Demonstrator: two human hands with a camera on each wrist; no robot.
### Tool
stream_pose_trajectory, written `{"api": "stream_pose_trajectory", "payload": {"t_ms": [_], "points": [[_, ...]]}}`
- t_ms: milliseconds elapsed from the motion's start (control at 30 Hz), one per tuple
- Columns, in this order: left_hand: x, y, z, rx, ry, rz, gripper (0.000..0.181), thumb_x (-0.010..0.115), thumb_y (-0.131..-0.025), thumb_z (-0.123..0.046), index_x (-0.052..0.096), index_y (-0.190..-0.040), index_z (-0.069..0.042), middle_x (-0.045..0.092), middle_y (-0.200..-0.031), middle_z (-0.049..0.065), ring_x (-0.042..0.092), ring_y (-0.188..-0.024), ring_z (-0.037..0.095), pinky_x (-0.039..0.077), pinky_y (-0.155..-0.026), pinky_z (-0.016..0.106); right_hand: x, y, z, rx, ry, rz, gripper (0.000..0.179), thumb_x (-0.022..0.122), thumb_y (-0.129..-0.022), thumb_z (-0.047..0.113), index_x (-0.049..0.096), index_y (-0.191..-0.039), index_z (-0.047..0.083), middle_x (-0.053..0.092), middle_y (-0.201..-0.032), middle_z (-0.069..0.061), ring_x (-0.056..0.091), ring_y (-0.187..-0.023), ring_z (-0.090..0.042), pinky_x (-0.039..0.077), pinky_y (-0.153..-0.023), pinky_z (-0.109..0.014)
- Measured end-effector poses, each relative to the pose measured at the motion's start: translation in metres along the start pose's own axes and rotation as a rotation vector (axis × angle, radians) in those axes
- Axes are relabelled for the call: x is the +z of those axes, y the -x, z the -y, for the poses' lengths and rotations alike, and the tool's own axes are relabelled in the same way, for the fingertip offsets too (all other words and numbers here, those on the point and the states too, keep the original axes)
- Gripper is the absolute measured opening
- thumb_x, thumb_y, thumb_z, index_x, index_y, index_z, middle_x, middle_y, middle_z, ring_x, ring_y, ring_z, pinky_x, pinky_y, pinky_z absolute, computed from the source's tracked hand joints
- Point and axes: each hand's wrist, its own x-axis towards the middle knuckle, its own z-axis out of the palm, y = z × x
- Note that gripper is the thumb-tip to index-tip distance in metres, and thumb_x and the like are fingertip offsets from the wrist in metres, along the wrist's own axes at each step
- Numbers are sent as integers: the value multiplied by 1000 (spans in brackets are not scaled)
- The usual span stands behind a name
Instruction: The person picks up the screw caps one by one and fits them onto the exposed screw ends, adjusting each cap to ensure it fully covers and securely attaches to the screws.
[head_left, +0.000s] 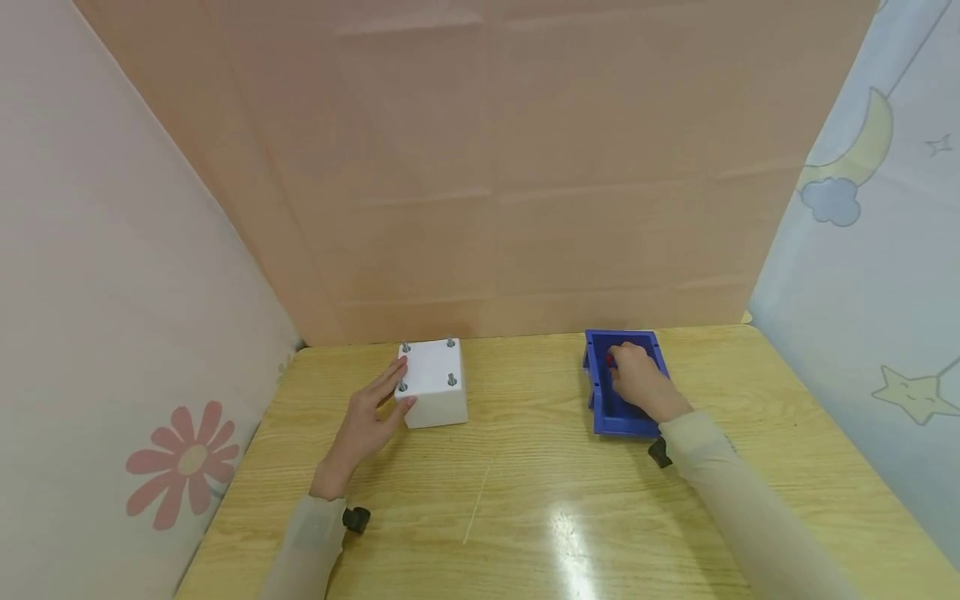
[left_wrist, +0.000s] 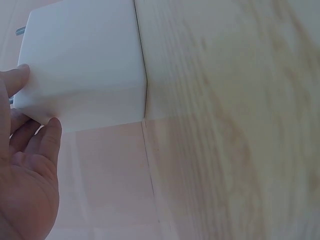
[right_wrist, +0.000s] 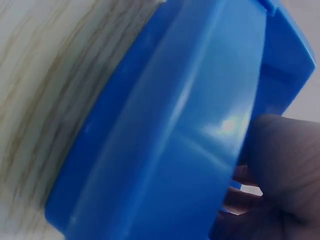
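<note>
A white box with a metal bolt standing up at each corner of its top sits on the table at the left. My left hand holds its near left side; in the left wrist view the thumb presses one face and the fingertips an adjoining one. To the right, my right hand reaches down into a blue bin, fingers curled. A small red thing shows right at its fingertips; I cannot tell if they pinch it. The bin wall covers most of the fingers in the right wrist view.
The wooden table runs between the box and the bin. Behind it hangs a tan sheet, with patterned cloth walls at the left and right. A small dark device sits at the left wrist.
</note>
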Motion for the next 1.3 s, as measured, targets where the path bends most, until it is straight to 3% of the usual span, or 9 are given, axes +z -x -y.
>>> {"api": "stream_pose_trajectory", "payload": {"t_ms": [200,533,700,900,1300], "points": [[0,0,-3,1,5,2,62,74,-101,-7,48,-156,3,43,-168,15,44,-151,41,50,-110,43,5,0,-1,34,3,20,24,63,-96,-6,65,-116,-18,65,-103,-33,68,-99,-48,63,-79,-59],[0,0,-3,-30,6,14,62,73,-102,-10,47,-157,1,41,-169,12,42,-153,39,50,-112,44,11,-3,-3,49,0,40,19,60,-99,-6,66,-112,-18,65,-99,-29,68,-96,-43,63,-80,-58],[1,0,-2,-19,3,10,62,73,-103,-10,47,-158,1,41,-169,13,43,-152,42,52,-109,48,11,-2,-3,54,-1,62,13,59,-99,-7,67,-105,-15,65,-95,-26,67,-92,-39,62,-77,-56],[0,0,-2,-35,3,13,63,73,-103,-12,46,-158,0,41,-170,11,42,-153,39,51,-111,45,11,-1,-2,42,0,35,7,60,-96,-9,67,-95,-11,63,-88,-24,65,-86,-37,60,-72,-54],[-1,-1,-5,-23,-10,10,62,73,-102,-10,47,-157,2,42,-168,15,42,-153,41,49,-112,50,11,0,-4,105,-12,33,21,61,-88,-12,70,-107,-14,63,-102,-28,65,-99,-44,61,-81,-61]]}}
